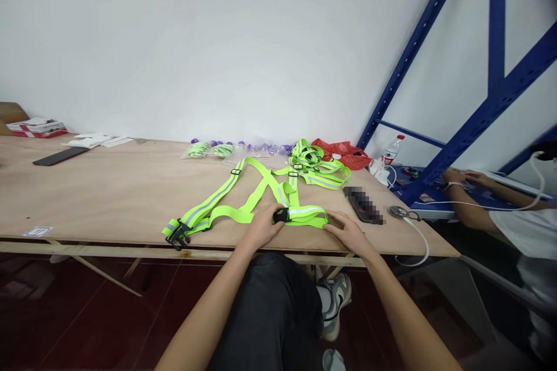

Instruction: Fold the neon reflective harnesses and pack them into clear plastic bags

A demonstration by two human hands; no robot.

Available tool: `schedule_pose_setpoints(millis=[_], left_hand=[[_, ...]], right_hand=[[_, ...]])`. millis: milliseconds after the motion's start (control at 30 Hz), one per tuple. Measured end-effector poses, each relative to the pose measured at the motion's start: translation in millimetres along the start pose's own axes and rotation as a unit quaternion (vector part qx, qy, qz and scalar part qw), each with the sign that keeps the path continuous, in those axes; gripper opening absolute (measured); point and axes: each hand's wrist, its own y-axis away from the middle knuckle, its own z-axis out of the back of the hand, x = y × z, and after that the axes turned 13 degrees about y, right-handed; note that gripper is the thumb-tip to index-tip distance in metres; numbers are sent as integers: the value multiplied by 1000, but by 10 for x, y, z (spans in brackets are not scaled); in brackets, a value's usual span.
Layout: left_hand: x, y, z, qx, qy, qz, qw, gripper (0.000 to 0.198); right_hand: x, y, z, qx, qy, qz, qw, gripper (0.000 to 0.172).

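The table bears the green harness, near its front edge. The right hand bends its fingers at a strap's looped end, whether pinching I cannot tell; the left hand pinches the buckle. The step looks like adjusting that strap; the next move calls for a steady buckle.

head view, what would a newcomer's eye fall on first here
Likely the lime-green strap harness spread across the wooden table, with the left hand at its black buckle and the right hand at a strap's looped end. Next, perhaps, the blue metal frame slanting on the right, and the red plastic bag by the wall.
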Motion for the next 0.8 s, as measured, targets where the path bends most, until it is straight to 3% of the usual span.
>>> schedule_pose_setpoints(millis=[300, 433, 533, 600, 700, 800], left_hand=[[69, 69, 168, -1, -25, 6, 1000, 34], [-9, 97, 167, -3, -43, -2, 999, 37], [-145, 231, 279, -15, -47, -48, 998, 42], [-244, 408, 463, -45, -48, -82, 994, 40], [-344, 755, 891, -97, -75, -82, 989, 39], [-327, 1108, 1402, -55, -154, -38, 986, 41]], right_hand=[[48, 34, -46, -11, 106, 32, 994, 45], [55, 40, -53, -10, 134, 39, 990, 43], [65, 42, -47, -7, 140, 49, 989, 43], [52, 37, -53, -12, 140, 53, 989, 44], [-9, 9, -83, -16, 133, 68, 989, 47], [-77, -20, -119, -18, 134, 70, 988, 50]])
